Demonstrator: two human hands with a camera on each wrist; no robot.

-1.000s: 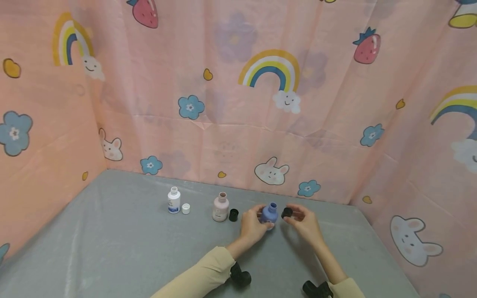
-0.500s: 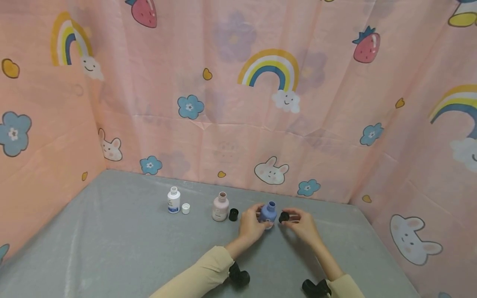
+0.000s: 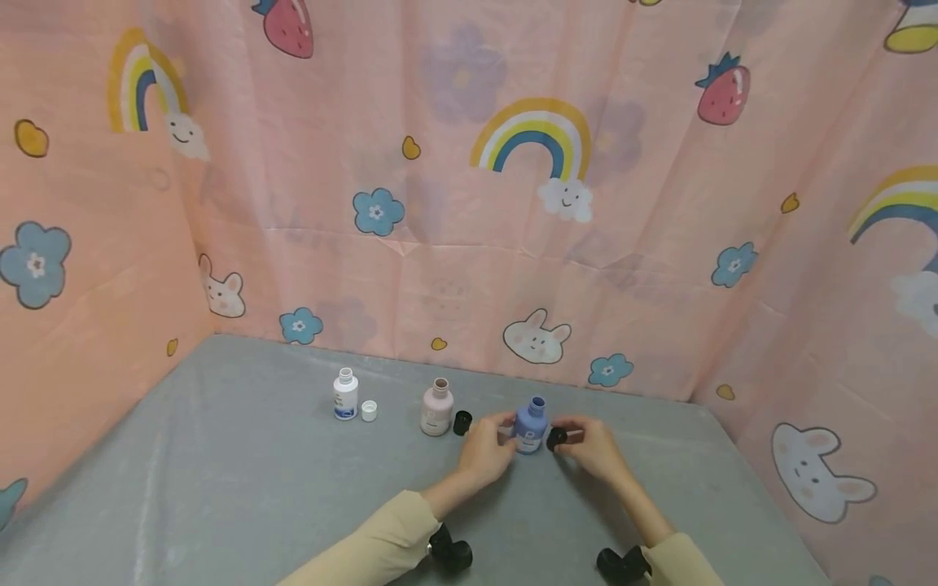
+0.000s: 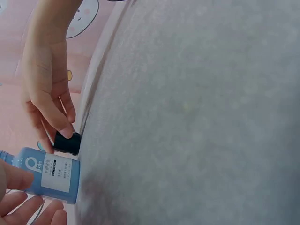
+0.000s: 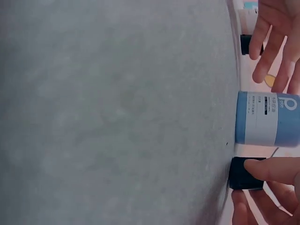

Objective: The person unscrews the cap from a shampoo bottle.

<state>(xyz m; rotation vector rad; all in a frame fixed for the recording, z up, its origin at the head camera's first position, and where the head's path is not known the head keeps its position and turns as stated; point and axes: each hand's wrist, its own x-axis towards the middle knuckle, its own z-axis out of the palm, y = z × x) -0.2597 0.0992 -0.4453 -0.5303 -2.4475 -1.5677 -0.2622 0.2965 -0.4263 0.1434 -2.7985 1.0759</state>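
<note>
A blue bottle [image 3: 530, 427], its mouth uncapped, stands upright on the grey table [image 3: 242, 488]. To its left is my left hand [image 3: 487, 452], fingers extended; in the right wrist view a gap shows between those fingers and the bottle [image 5: 267, 118]. Just right of the bottle, my right hand [image 3: 592, 448] pinches a black cap [image 3: 556, 439] between thumb and fingers. That cap [image 5: 243, 173] sits down at the table surface, close beside the bottle, in the right wrist view.
A pale pink bottle [image 3: 437, 409] without its cap stands left of my hands, another black cap [image 3: 462, 423] beside it. Farther left are a white open bottle [image 3: 345, 396] and a white cap [image 3: 370, 411]. A printed pink curtain [image 3: 454, 285] rises behind the table.
My left hand has let go of the blue bottle and drawn slightly left. My right hand has brought the black cap left and down to the table beside the bottle.
</note>
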